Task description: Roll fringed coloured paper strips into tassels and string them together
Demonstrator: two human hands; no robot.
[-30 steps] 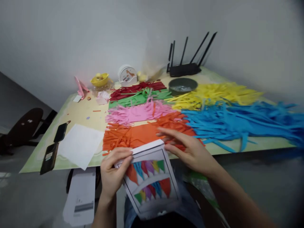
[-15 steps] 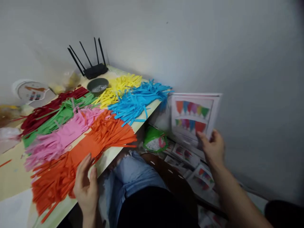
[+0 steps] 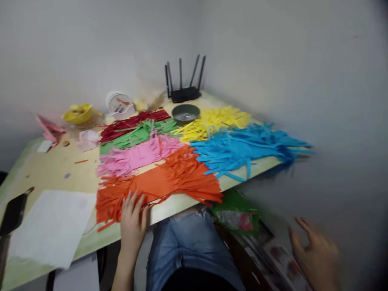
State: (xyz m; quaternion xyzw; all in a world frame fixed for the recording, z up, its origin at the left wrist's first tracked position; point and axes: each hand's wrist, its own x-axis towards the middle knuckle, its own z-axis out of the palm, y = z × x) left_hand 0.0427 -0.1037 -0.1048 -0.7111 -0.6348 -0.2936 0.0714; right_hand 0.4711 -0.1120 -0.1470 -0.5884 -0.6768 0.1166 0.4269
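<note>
Fingers spread, my left hand point(image 3: 133, 214) rests at the near edge of an orange fringed bundle point(image 3: 154, 182) on the table. My right hand point(image 3: 315, 246) is apart from the table, low at the right, with its fingers apart and nothing in them; it is blurred. Beyond the orange bundle lie pink point(image 3: 141, 155), green point(image 3: 133, 135) and dark red point(image 3: 130, 124) fringed bundles. Yellow point(image 3: 215, 121) and blue point(image 3: 242, 147) ones lie to their right. Printed sheets point(image 3: 281, 258) with coloured pictures are below, near my right hand.
A black router point(image 3: 184, 94) stands at the table's back corner beside a dark bowl point(image 3: 185, 114). A yellow bowl point(image 3: 78, 115), white paper point(image 3: 51, 226) and a black phone-like object point(image 3: 13, 214) are on the left. A green bag point(image 3: 236, 214) sits below the table edge.
My right hand has let go of the picture card and sits lower. The view has swung left, showing more of the table. My left hand has come onto the orange bundle's edge.
</note>
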